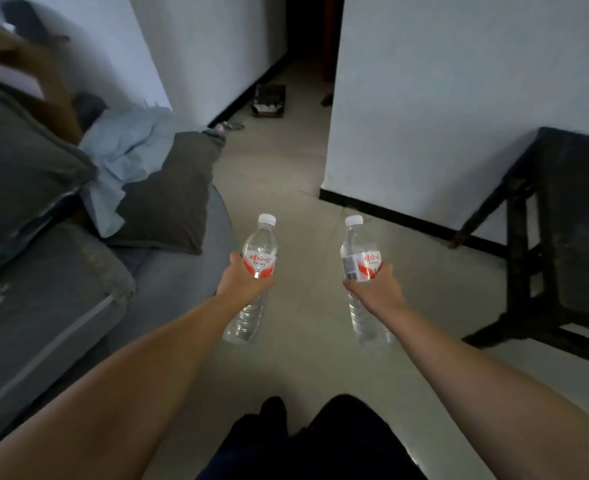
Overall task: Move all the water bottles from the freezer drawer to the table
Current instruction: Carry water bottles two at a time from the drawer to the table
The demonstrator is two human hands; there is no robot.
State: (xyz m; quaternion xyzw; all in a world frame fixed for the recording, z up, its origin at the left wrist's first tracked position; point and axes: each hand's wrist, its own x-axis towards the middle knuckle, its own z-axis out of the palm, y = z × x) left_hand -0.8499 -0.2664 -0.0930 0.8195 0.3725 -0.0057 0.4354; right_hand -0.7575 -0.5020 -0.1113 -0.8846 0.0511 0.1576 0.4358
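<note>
I carry two clear water bottles with white caps and red-and-white labels, held out in front of me over the pale floor. My left hand [243,284] grips the left bottle [260,249] round its middle, cap pointing away and slightly up. My right hand [376,289] grips the right bottle [355,252] the same way. Both bottles are nearly upright, a little apart from each other. The freezer drawer is not in view.
A grey sofa [61,306] with cushions and a light blue cloth [127,154] fills the left. A dark wooden table [570,237] stands at the right against a white wall. A hallway with a box [269,100] and slippers lies ahead.
</note>
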